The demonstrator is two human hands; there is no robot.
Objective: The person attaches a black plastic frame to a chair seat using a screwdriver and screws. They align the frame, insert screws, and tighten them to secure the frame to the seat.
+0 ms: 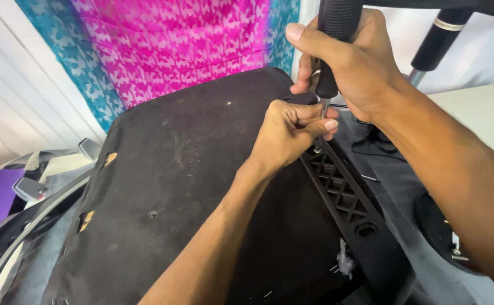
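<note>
Gripping one screwdriver [327, 79], two hands, seemingly.

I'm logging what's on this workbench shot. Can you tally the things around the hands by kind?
Hands: 2, the left hand and the right hand
Screwdriver in the right hand's grip: 1
Black fabric seat panel: 1
Black lattice plastic bracket: 1
Pink and blue patterned cloth: 1
Total: 6

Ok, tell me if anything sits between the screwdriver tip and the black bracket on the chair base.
Only the left hand: its fingers pinch the screwdriver shaft just above the black bracket, hiding the tip. The right hand grips the handle above. Nothing else visibly intervenes.
</note>
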